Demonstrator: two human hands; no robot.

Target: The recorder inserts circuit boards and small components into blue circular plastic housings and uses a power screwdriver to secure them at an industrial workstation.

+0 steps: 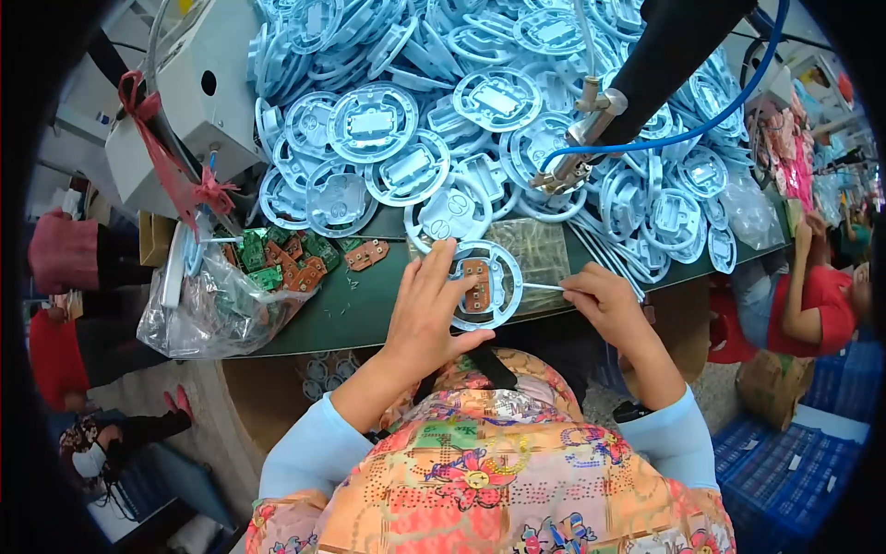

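Near the bench's front edge lies a light-blue round plastic wheel part (503, 277) with a brown circuit board (476, 284) in its middle. My left hand (426, 309) grips its left side, fingers over the far rim and thumb at the near rim. Between thumb and fingertips, my right hand (604, 303) pinches a thin pale-blue stick (543, 287). The stick points left, its far end at the wheel part's right rim; whether it sits in a hole I cannot tell. A clear, grid-patterned sheet (531, 245) lies beneath on the green bench (378, 319).
A big heap of similar wheel parts (374, 122) fills the back. Several loose sticks (604, 251) lie to the right. At left, a clear bag (221, 319) stands by green and brown circuit boards (286, 258). A black arm with a metal fitting (591, 138) overhangs the heap. Other people sit nearby.
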